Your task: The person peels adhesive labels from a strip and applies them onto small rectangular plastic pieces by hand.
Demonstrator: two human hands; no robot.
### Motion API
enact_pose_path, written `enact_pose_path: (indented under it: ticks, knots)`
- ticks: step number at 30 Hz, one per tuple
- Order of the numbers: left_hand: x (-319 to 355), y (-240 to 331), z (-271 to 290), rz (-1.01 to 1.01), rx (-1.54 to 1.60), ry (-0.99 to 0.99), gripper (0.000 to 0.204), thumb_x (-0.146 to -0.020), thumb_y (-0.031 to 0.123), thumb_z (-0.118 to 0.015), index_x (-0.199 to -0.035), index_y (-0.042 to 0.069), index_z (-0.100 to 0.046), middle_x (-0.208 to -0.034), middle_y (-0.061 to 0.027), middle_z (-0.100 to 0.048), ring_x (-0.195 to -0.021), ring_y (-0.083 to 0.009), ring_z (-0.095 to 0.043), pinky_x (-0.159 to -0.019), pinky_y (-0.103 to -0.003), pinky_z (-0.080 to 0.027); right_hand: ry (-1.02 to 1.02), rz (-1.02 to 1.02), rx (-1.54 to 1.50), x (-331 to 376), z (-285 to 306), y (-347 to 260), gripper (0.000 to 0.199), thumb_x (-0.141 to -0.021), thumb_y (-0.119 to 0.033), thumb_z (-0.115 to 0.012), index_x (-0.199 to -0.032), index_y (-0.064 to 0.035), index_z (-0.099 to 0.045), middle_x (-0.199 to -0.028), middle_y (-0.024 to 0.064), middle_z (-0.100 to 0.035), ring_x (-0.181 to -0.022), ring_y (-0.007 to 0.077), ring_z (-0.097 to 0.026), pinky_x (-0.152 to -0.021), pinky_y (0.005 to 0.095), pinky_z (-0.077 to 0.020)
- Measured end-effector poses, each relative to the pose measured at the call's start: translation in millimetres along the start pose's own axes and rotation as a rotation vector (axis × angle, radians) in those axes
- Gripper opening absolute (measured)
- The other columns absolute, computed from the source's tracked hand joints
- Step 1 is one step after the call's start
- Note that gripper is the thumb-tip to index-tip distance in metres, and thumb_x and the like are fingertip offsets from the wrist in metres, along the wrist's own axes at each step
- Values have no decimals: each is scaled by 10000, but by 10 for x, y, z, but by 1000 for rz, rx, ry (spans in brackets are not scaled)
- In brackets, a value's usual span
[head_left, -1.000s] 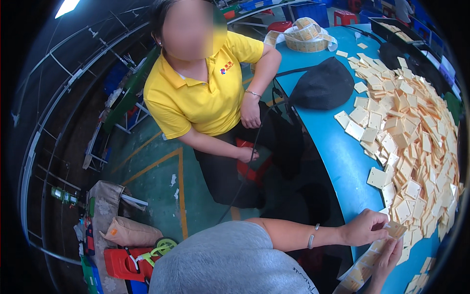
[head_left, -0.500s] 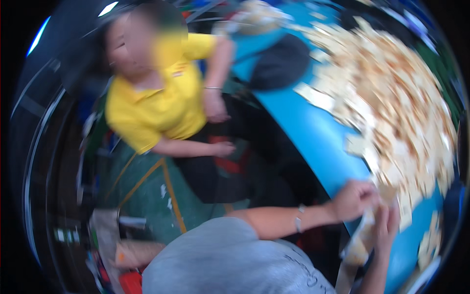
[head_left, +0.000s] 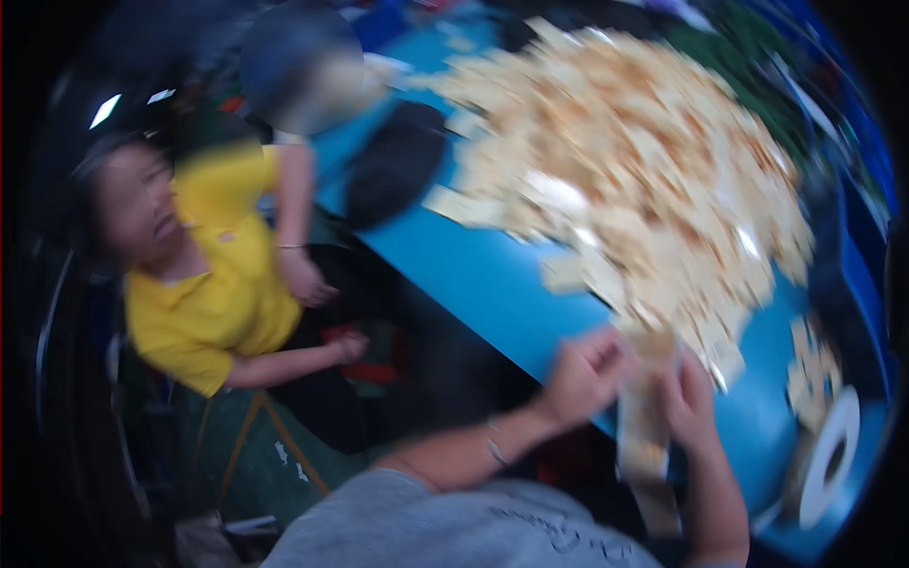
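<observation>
A long pale tan strip with a shiny, see-through look hangs between my hands, its lower end past the table's near edge. My left hand is closed at the strip's upper left side, thumb and fingers pinched together. Along the right side of the strip, the fingers of my right hand close on its edge. Just beyond my fingertips lies a large heap of flat cream-coloured pieces. Blur hides the exact kind of strip and pieces.
The blue table carries a dark cap-like object at the left. On the right are a smaller group of cream pieces and a large white-sided roll. A person in a yellow shirt stands at the left beside the table.
My view has swung to the right, so the table, heap and person sit further left. The white-sided roll shows more fully. Both hands stay at the strip.
</observation>
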State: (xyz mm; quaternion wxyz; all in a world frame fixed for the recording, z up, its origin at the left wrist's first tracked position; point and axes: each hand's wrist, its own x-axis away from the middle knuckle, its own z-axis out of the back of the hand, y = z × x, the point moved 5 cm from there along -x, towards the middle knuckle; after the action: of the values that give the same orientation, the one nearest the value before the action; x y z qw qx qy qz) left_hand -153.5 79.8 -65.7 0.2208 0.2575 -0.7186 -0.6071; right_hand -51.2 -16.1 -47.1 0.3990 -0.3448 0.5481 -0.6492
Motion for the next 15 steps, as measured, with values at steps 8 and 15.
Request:
enact_pose_path:
  ticks: [8,15]
  knots:
    - [43,191,-171,-174,-116,3,115,-740,80,-544,-704,-5,-475,-517,-70,-434,-470,-92,-388,-439,-264,-322,140,79,-55,165,152,197,237,-912,-180,-348,-986,3,-480,-863,43,-537,-749,67,-487,-643,194,-391]
    - [-78,233,-72,-278,1,19,95,-711,40,-550,-693,-15,-475,-547,-88,-465,-473,-125,-427,-442,-265,-332,151,35,-68,-18,133,156,236,-910,-211,-371,-949,-5,-481,-816,19,-522,-712,46,-457,-608,181,-365]
